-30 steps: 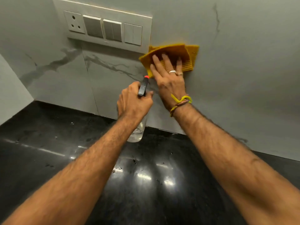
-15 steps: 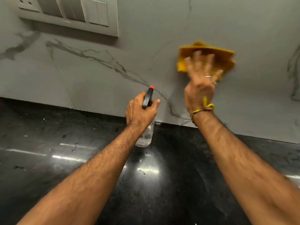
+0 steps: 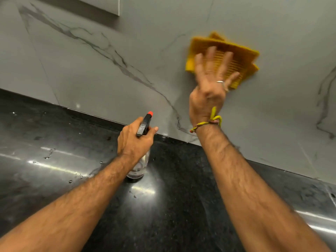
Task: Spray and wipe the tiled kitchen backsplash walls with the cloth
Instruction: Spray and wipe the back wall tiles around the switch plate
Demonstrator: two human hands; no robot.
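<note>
A folded yellow cloth lies flat against the grey marble-veined backsplash tiles. My right hand presses it to the wall with fingers spread over its lower left part. A ring and a yellow wrist thread show on that hand. My left hand grips a clear spray bottle by its black trigger head with a red nozzle tip. The bottle is upright, just above the black counter, nozzle pointing toward the wall. The hand hides most of the bottle's upper half.
A glossy black stone counter with water drops runs below the tiles. The corner of a white switch panel shows at the top left. A dark vein marks the tile at the far right.
My right hand has slid the cloth to the right along the wall, away from the switch panel. The left hand and bottle followed to the right, and the view shifted that way.
</note>
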